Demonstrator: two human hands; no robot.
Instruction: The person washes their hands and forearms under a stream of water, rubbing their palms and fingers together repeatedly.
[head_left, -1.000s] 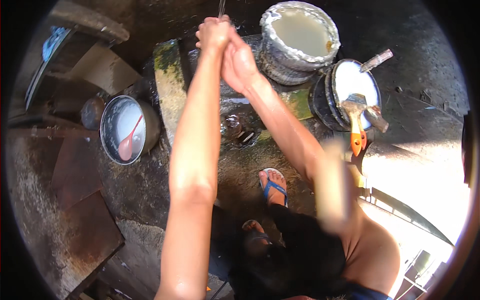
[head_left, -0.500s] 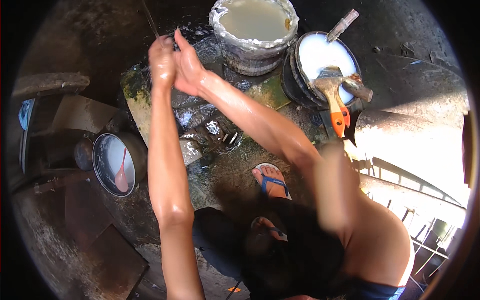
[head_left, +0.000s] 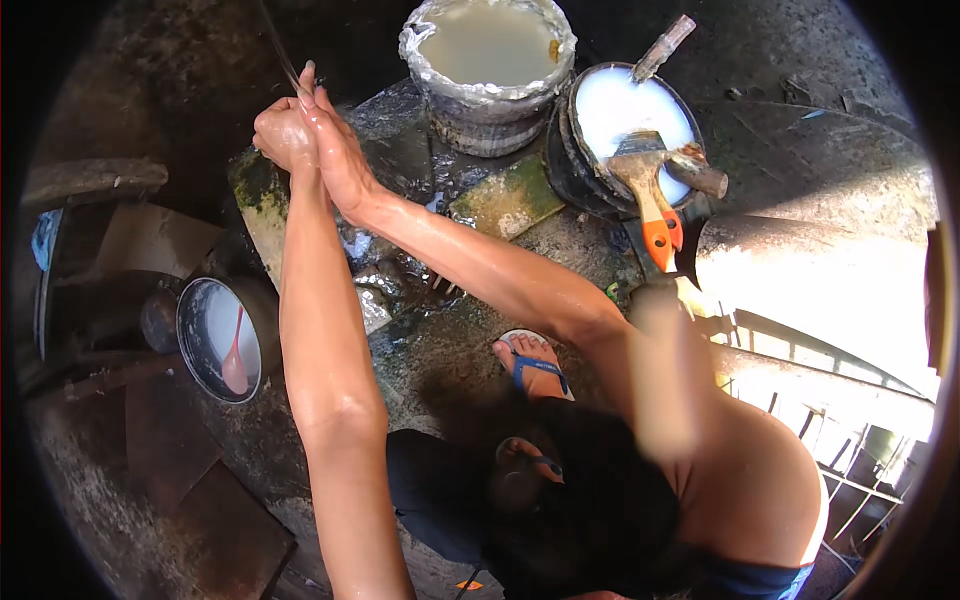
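Observation:
My wet hands press together under a thin stream of water at the upper left. My left hand has its fingers curled in, and I see no object in it. Against its right side lies my right hand, palm and wrist touching the left, with straight digits pointing up; part of that hand is hidden behind the left. Both forearms shine with water. Right of the hands stands a bucket of cloudy water with a white-crusted rim. Beyond it is a dark bucket of white liquid.
Two orange-handled brushes rest across the dark bucket beside a stick. A metal pot with a pink ladle stands left. Mossy slabs lie on the wet floor near my sandalled foot. Metal bars are at right.
Both hands have shifted left in the picture and remain in contact. The left hand's fingers now show curled at its left side. The buckets and pot sit slightly further left in view.

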